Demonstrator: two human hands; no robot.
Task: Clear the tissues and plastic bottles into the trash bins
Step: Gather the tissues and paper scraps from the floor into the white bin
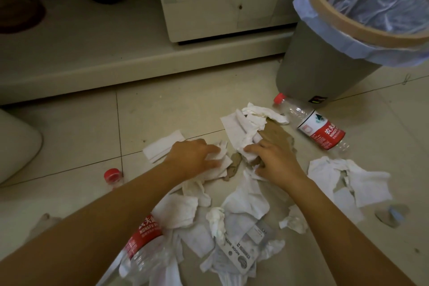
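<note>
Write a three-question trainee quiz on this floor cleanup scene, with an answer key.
1. True or false: the trash bin already holds bottles.
2. Which lies nearest the bin's base? A) the red-capped bottle B) the bottle under the left forearm C) the torn tissue at far right
3. What are the left hand and right hand touching?

Key:
1. False: only the liner shows inside, as far as the view reaches.
2. A.
3. Both rest on white tissues on the floor; neither has lifted anything.
</note>
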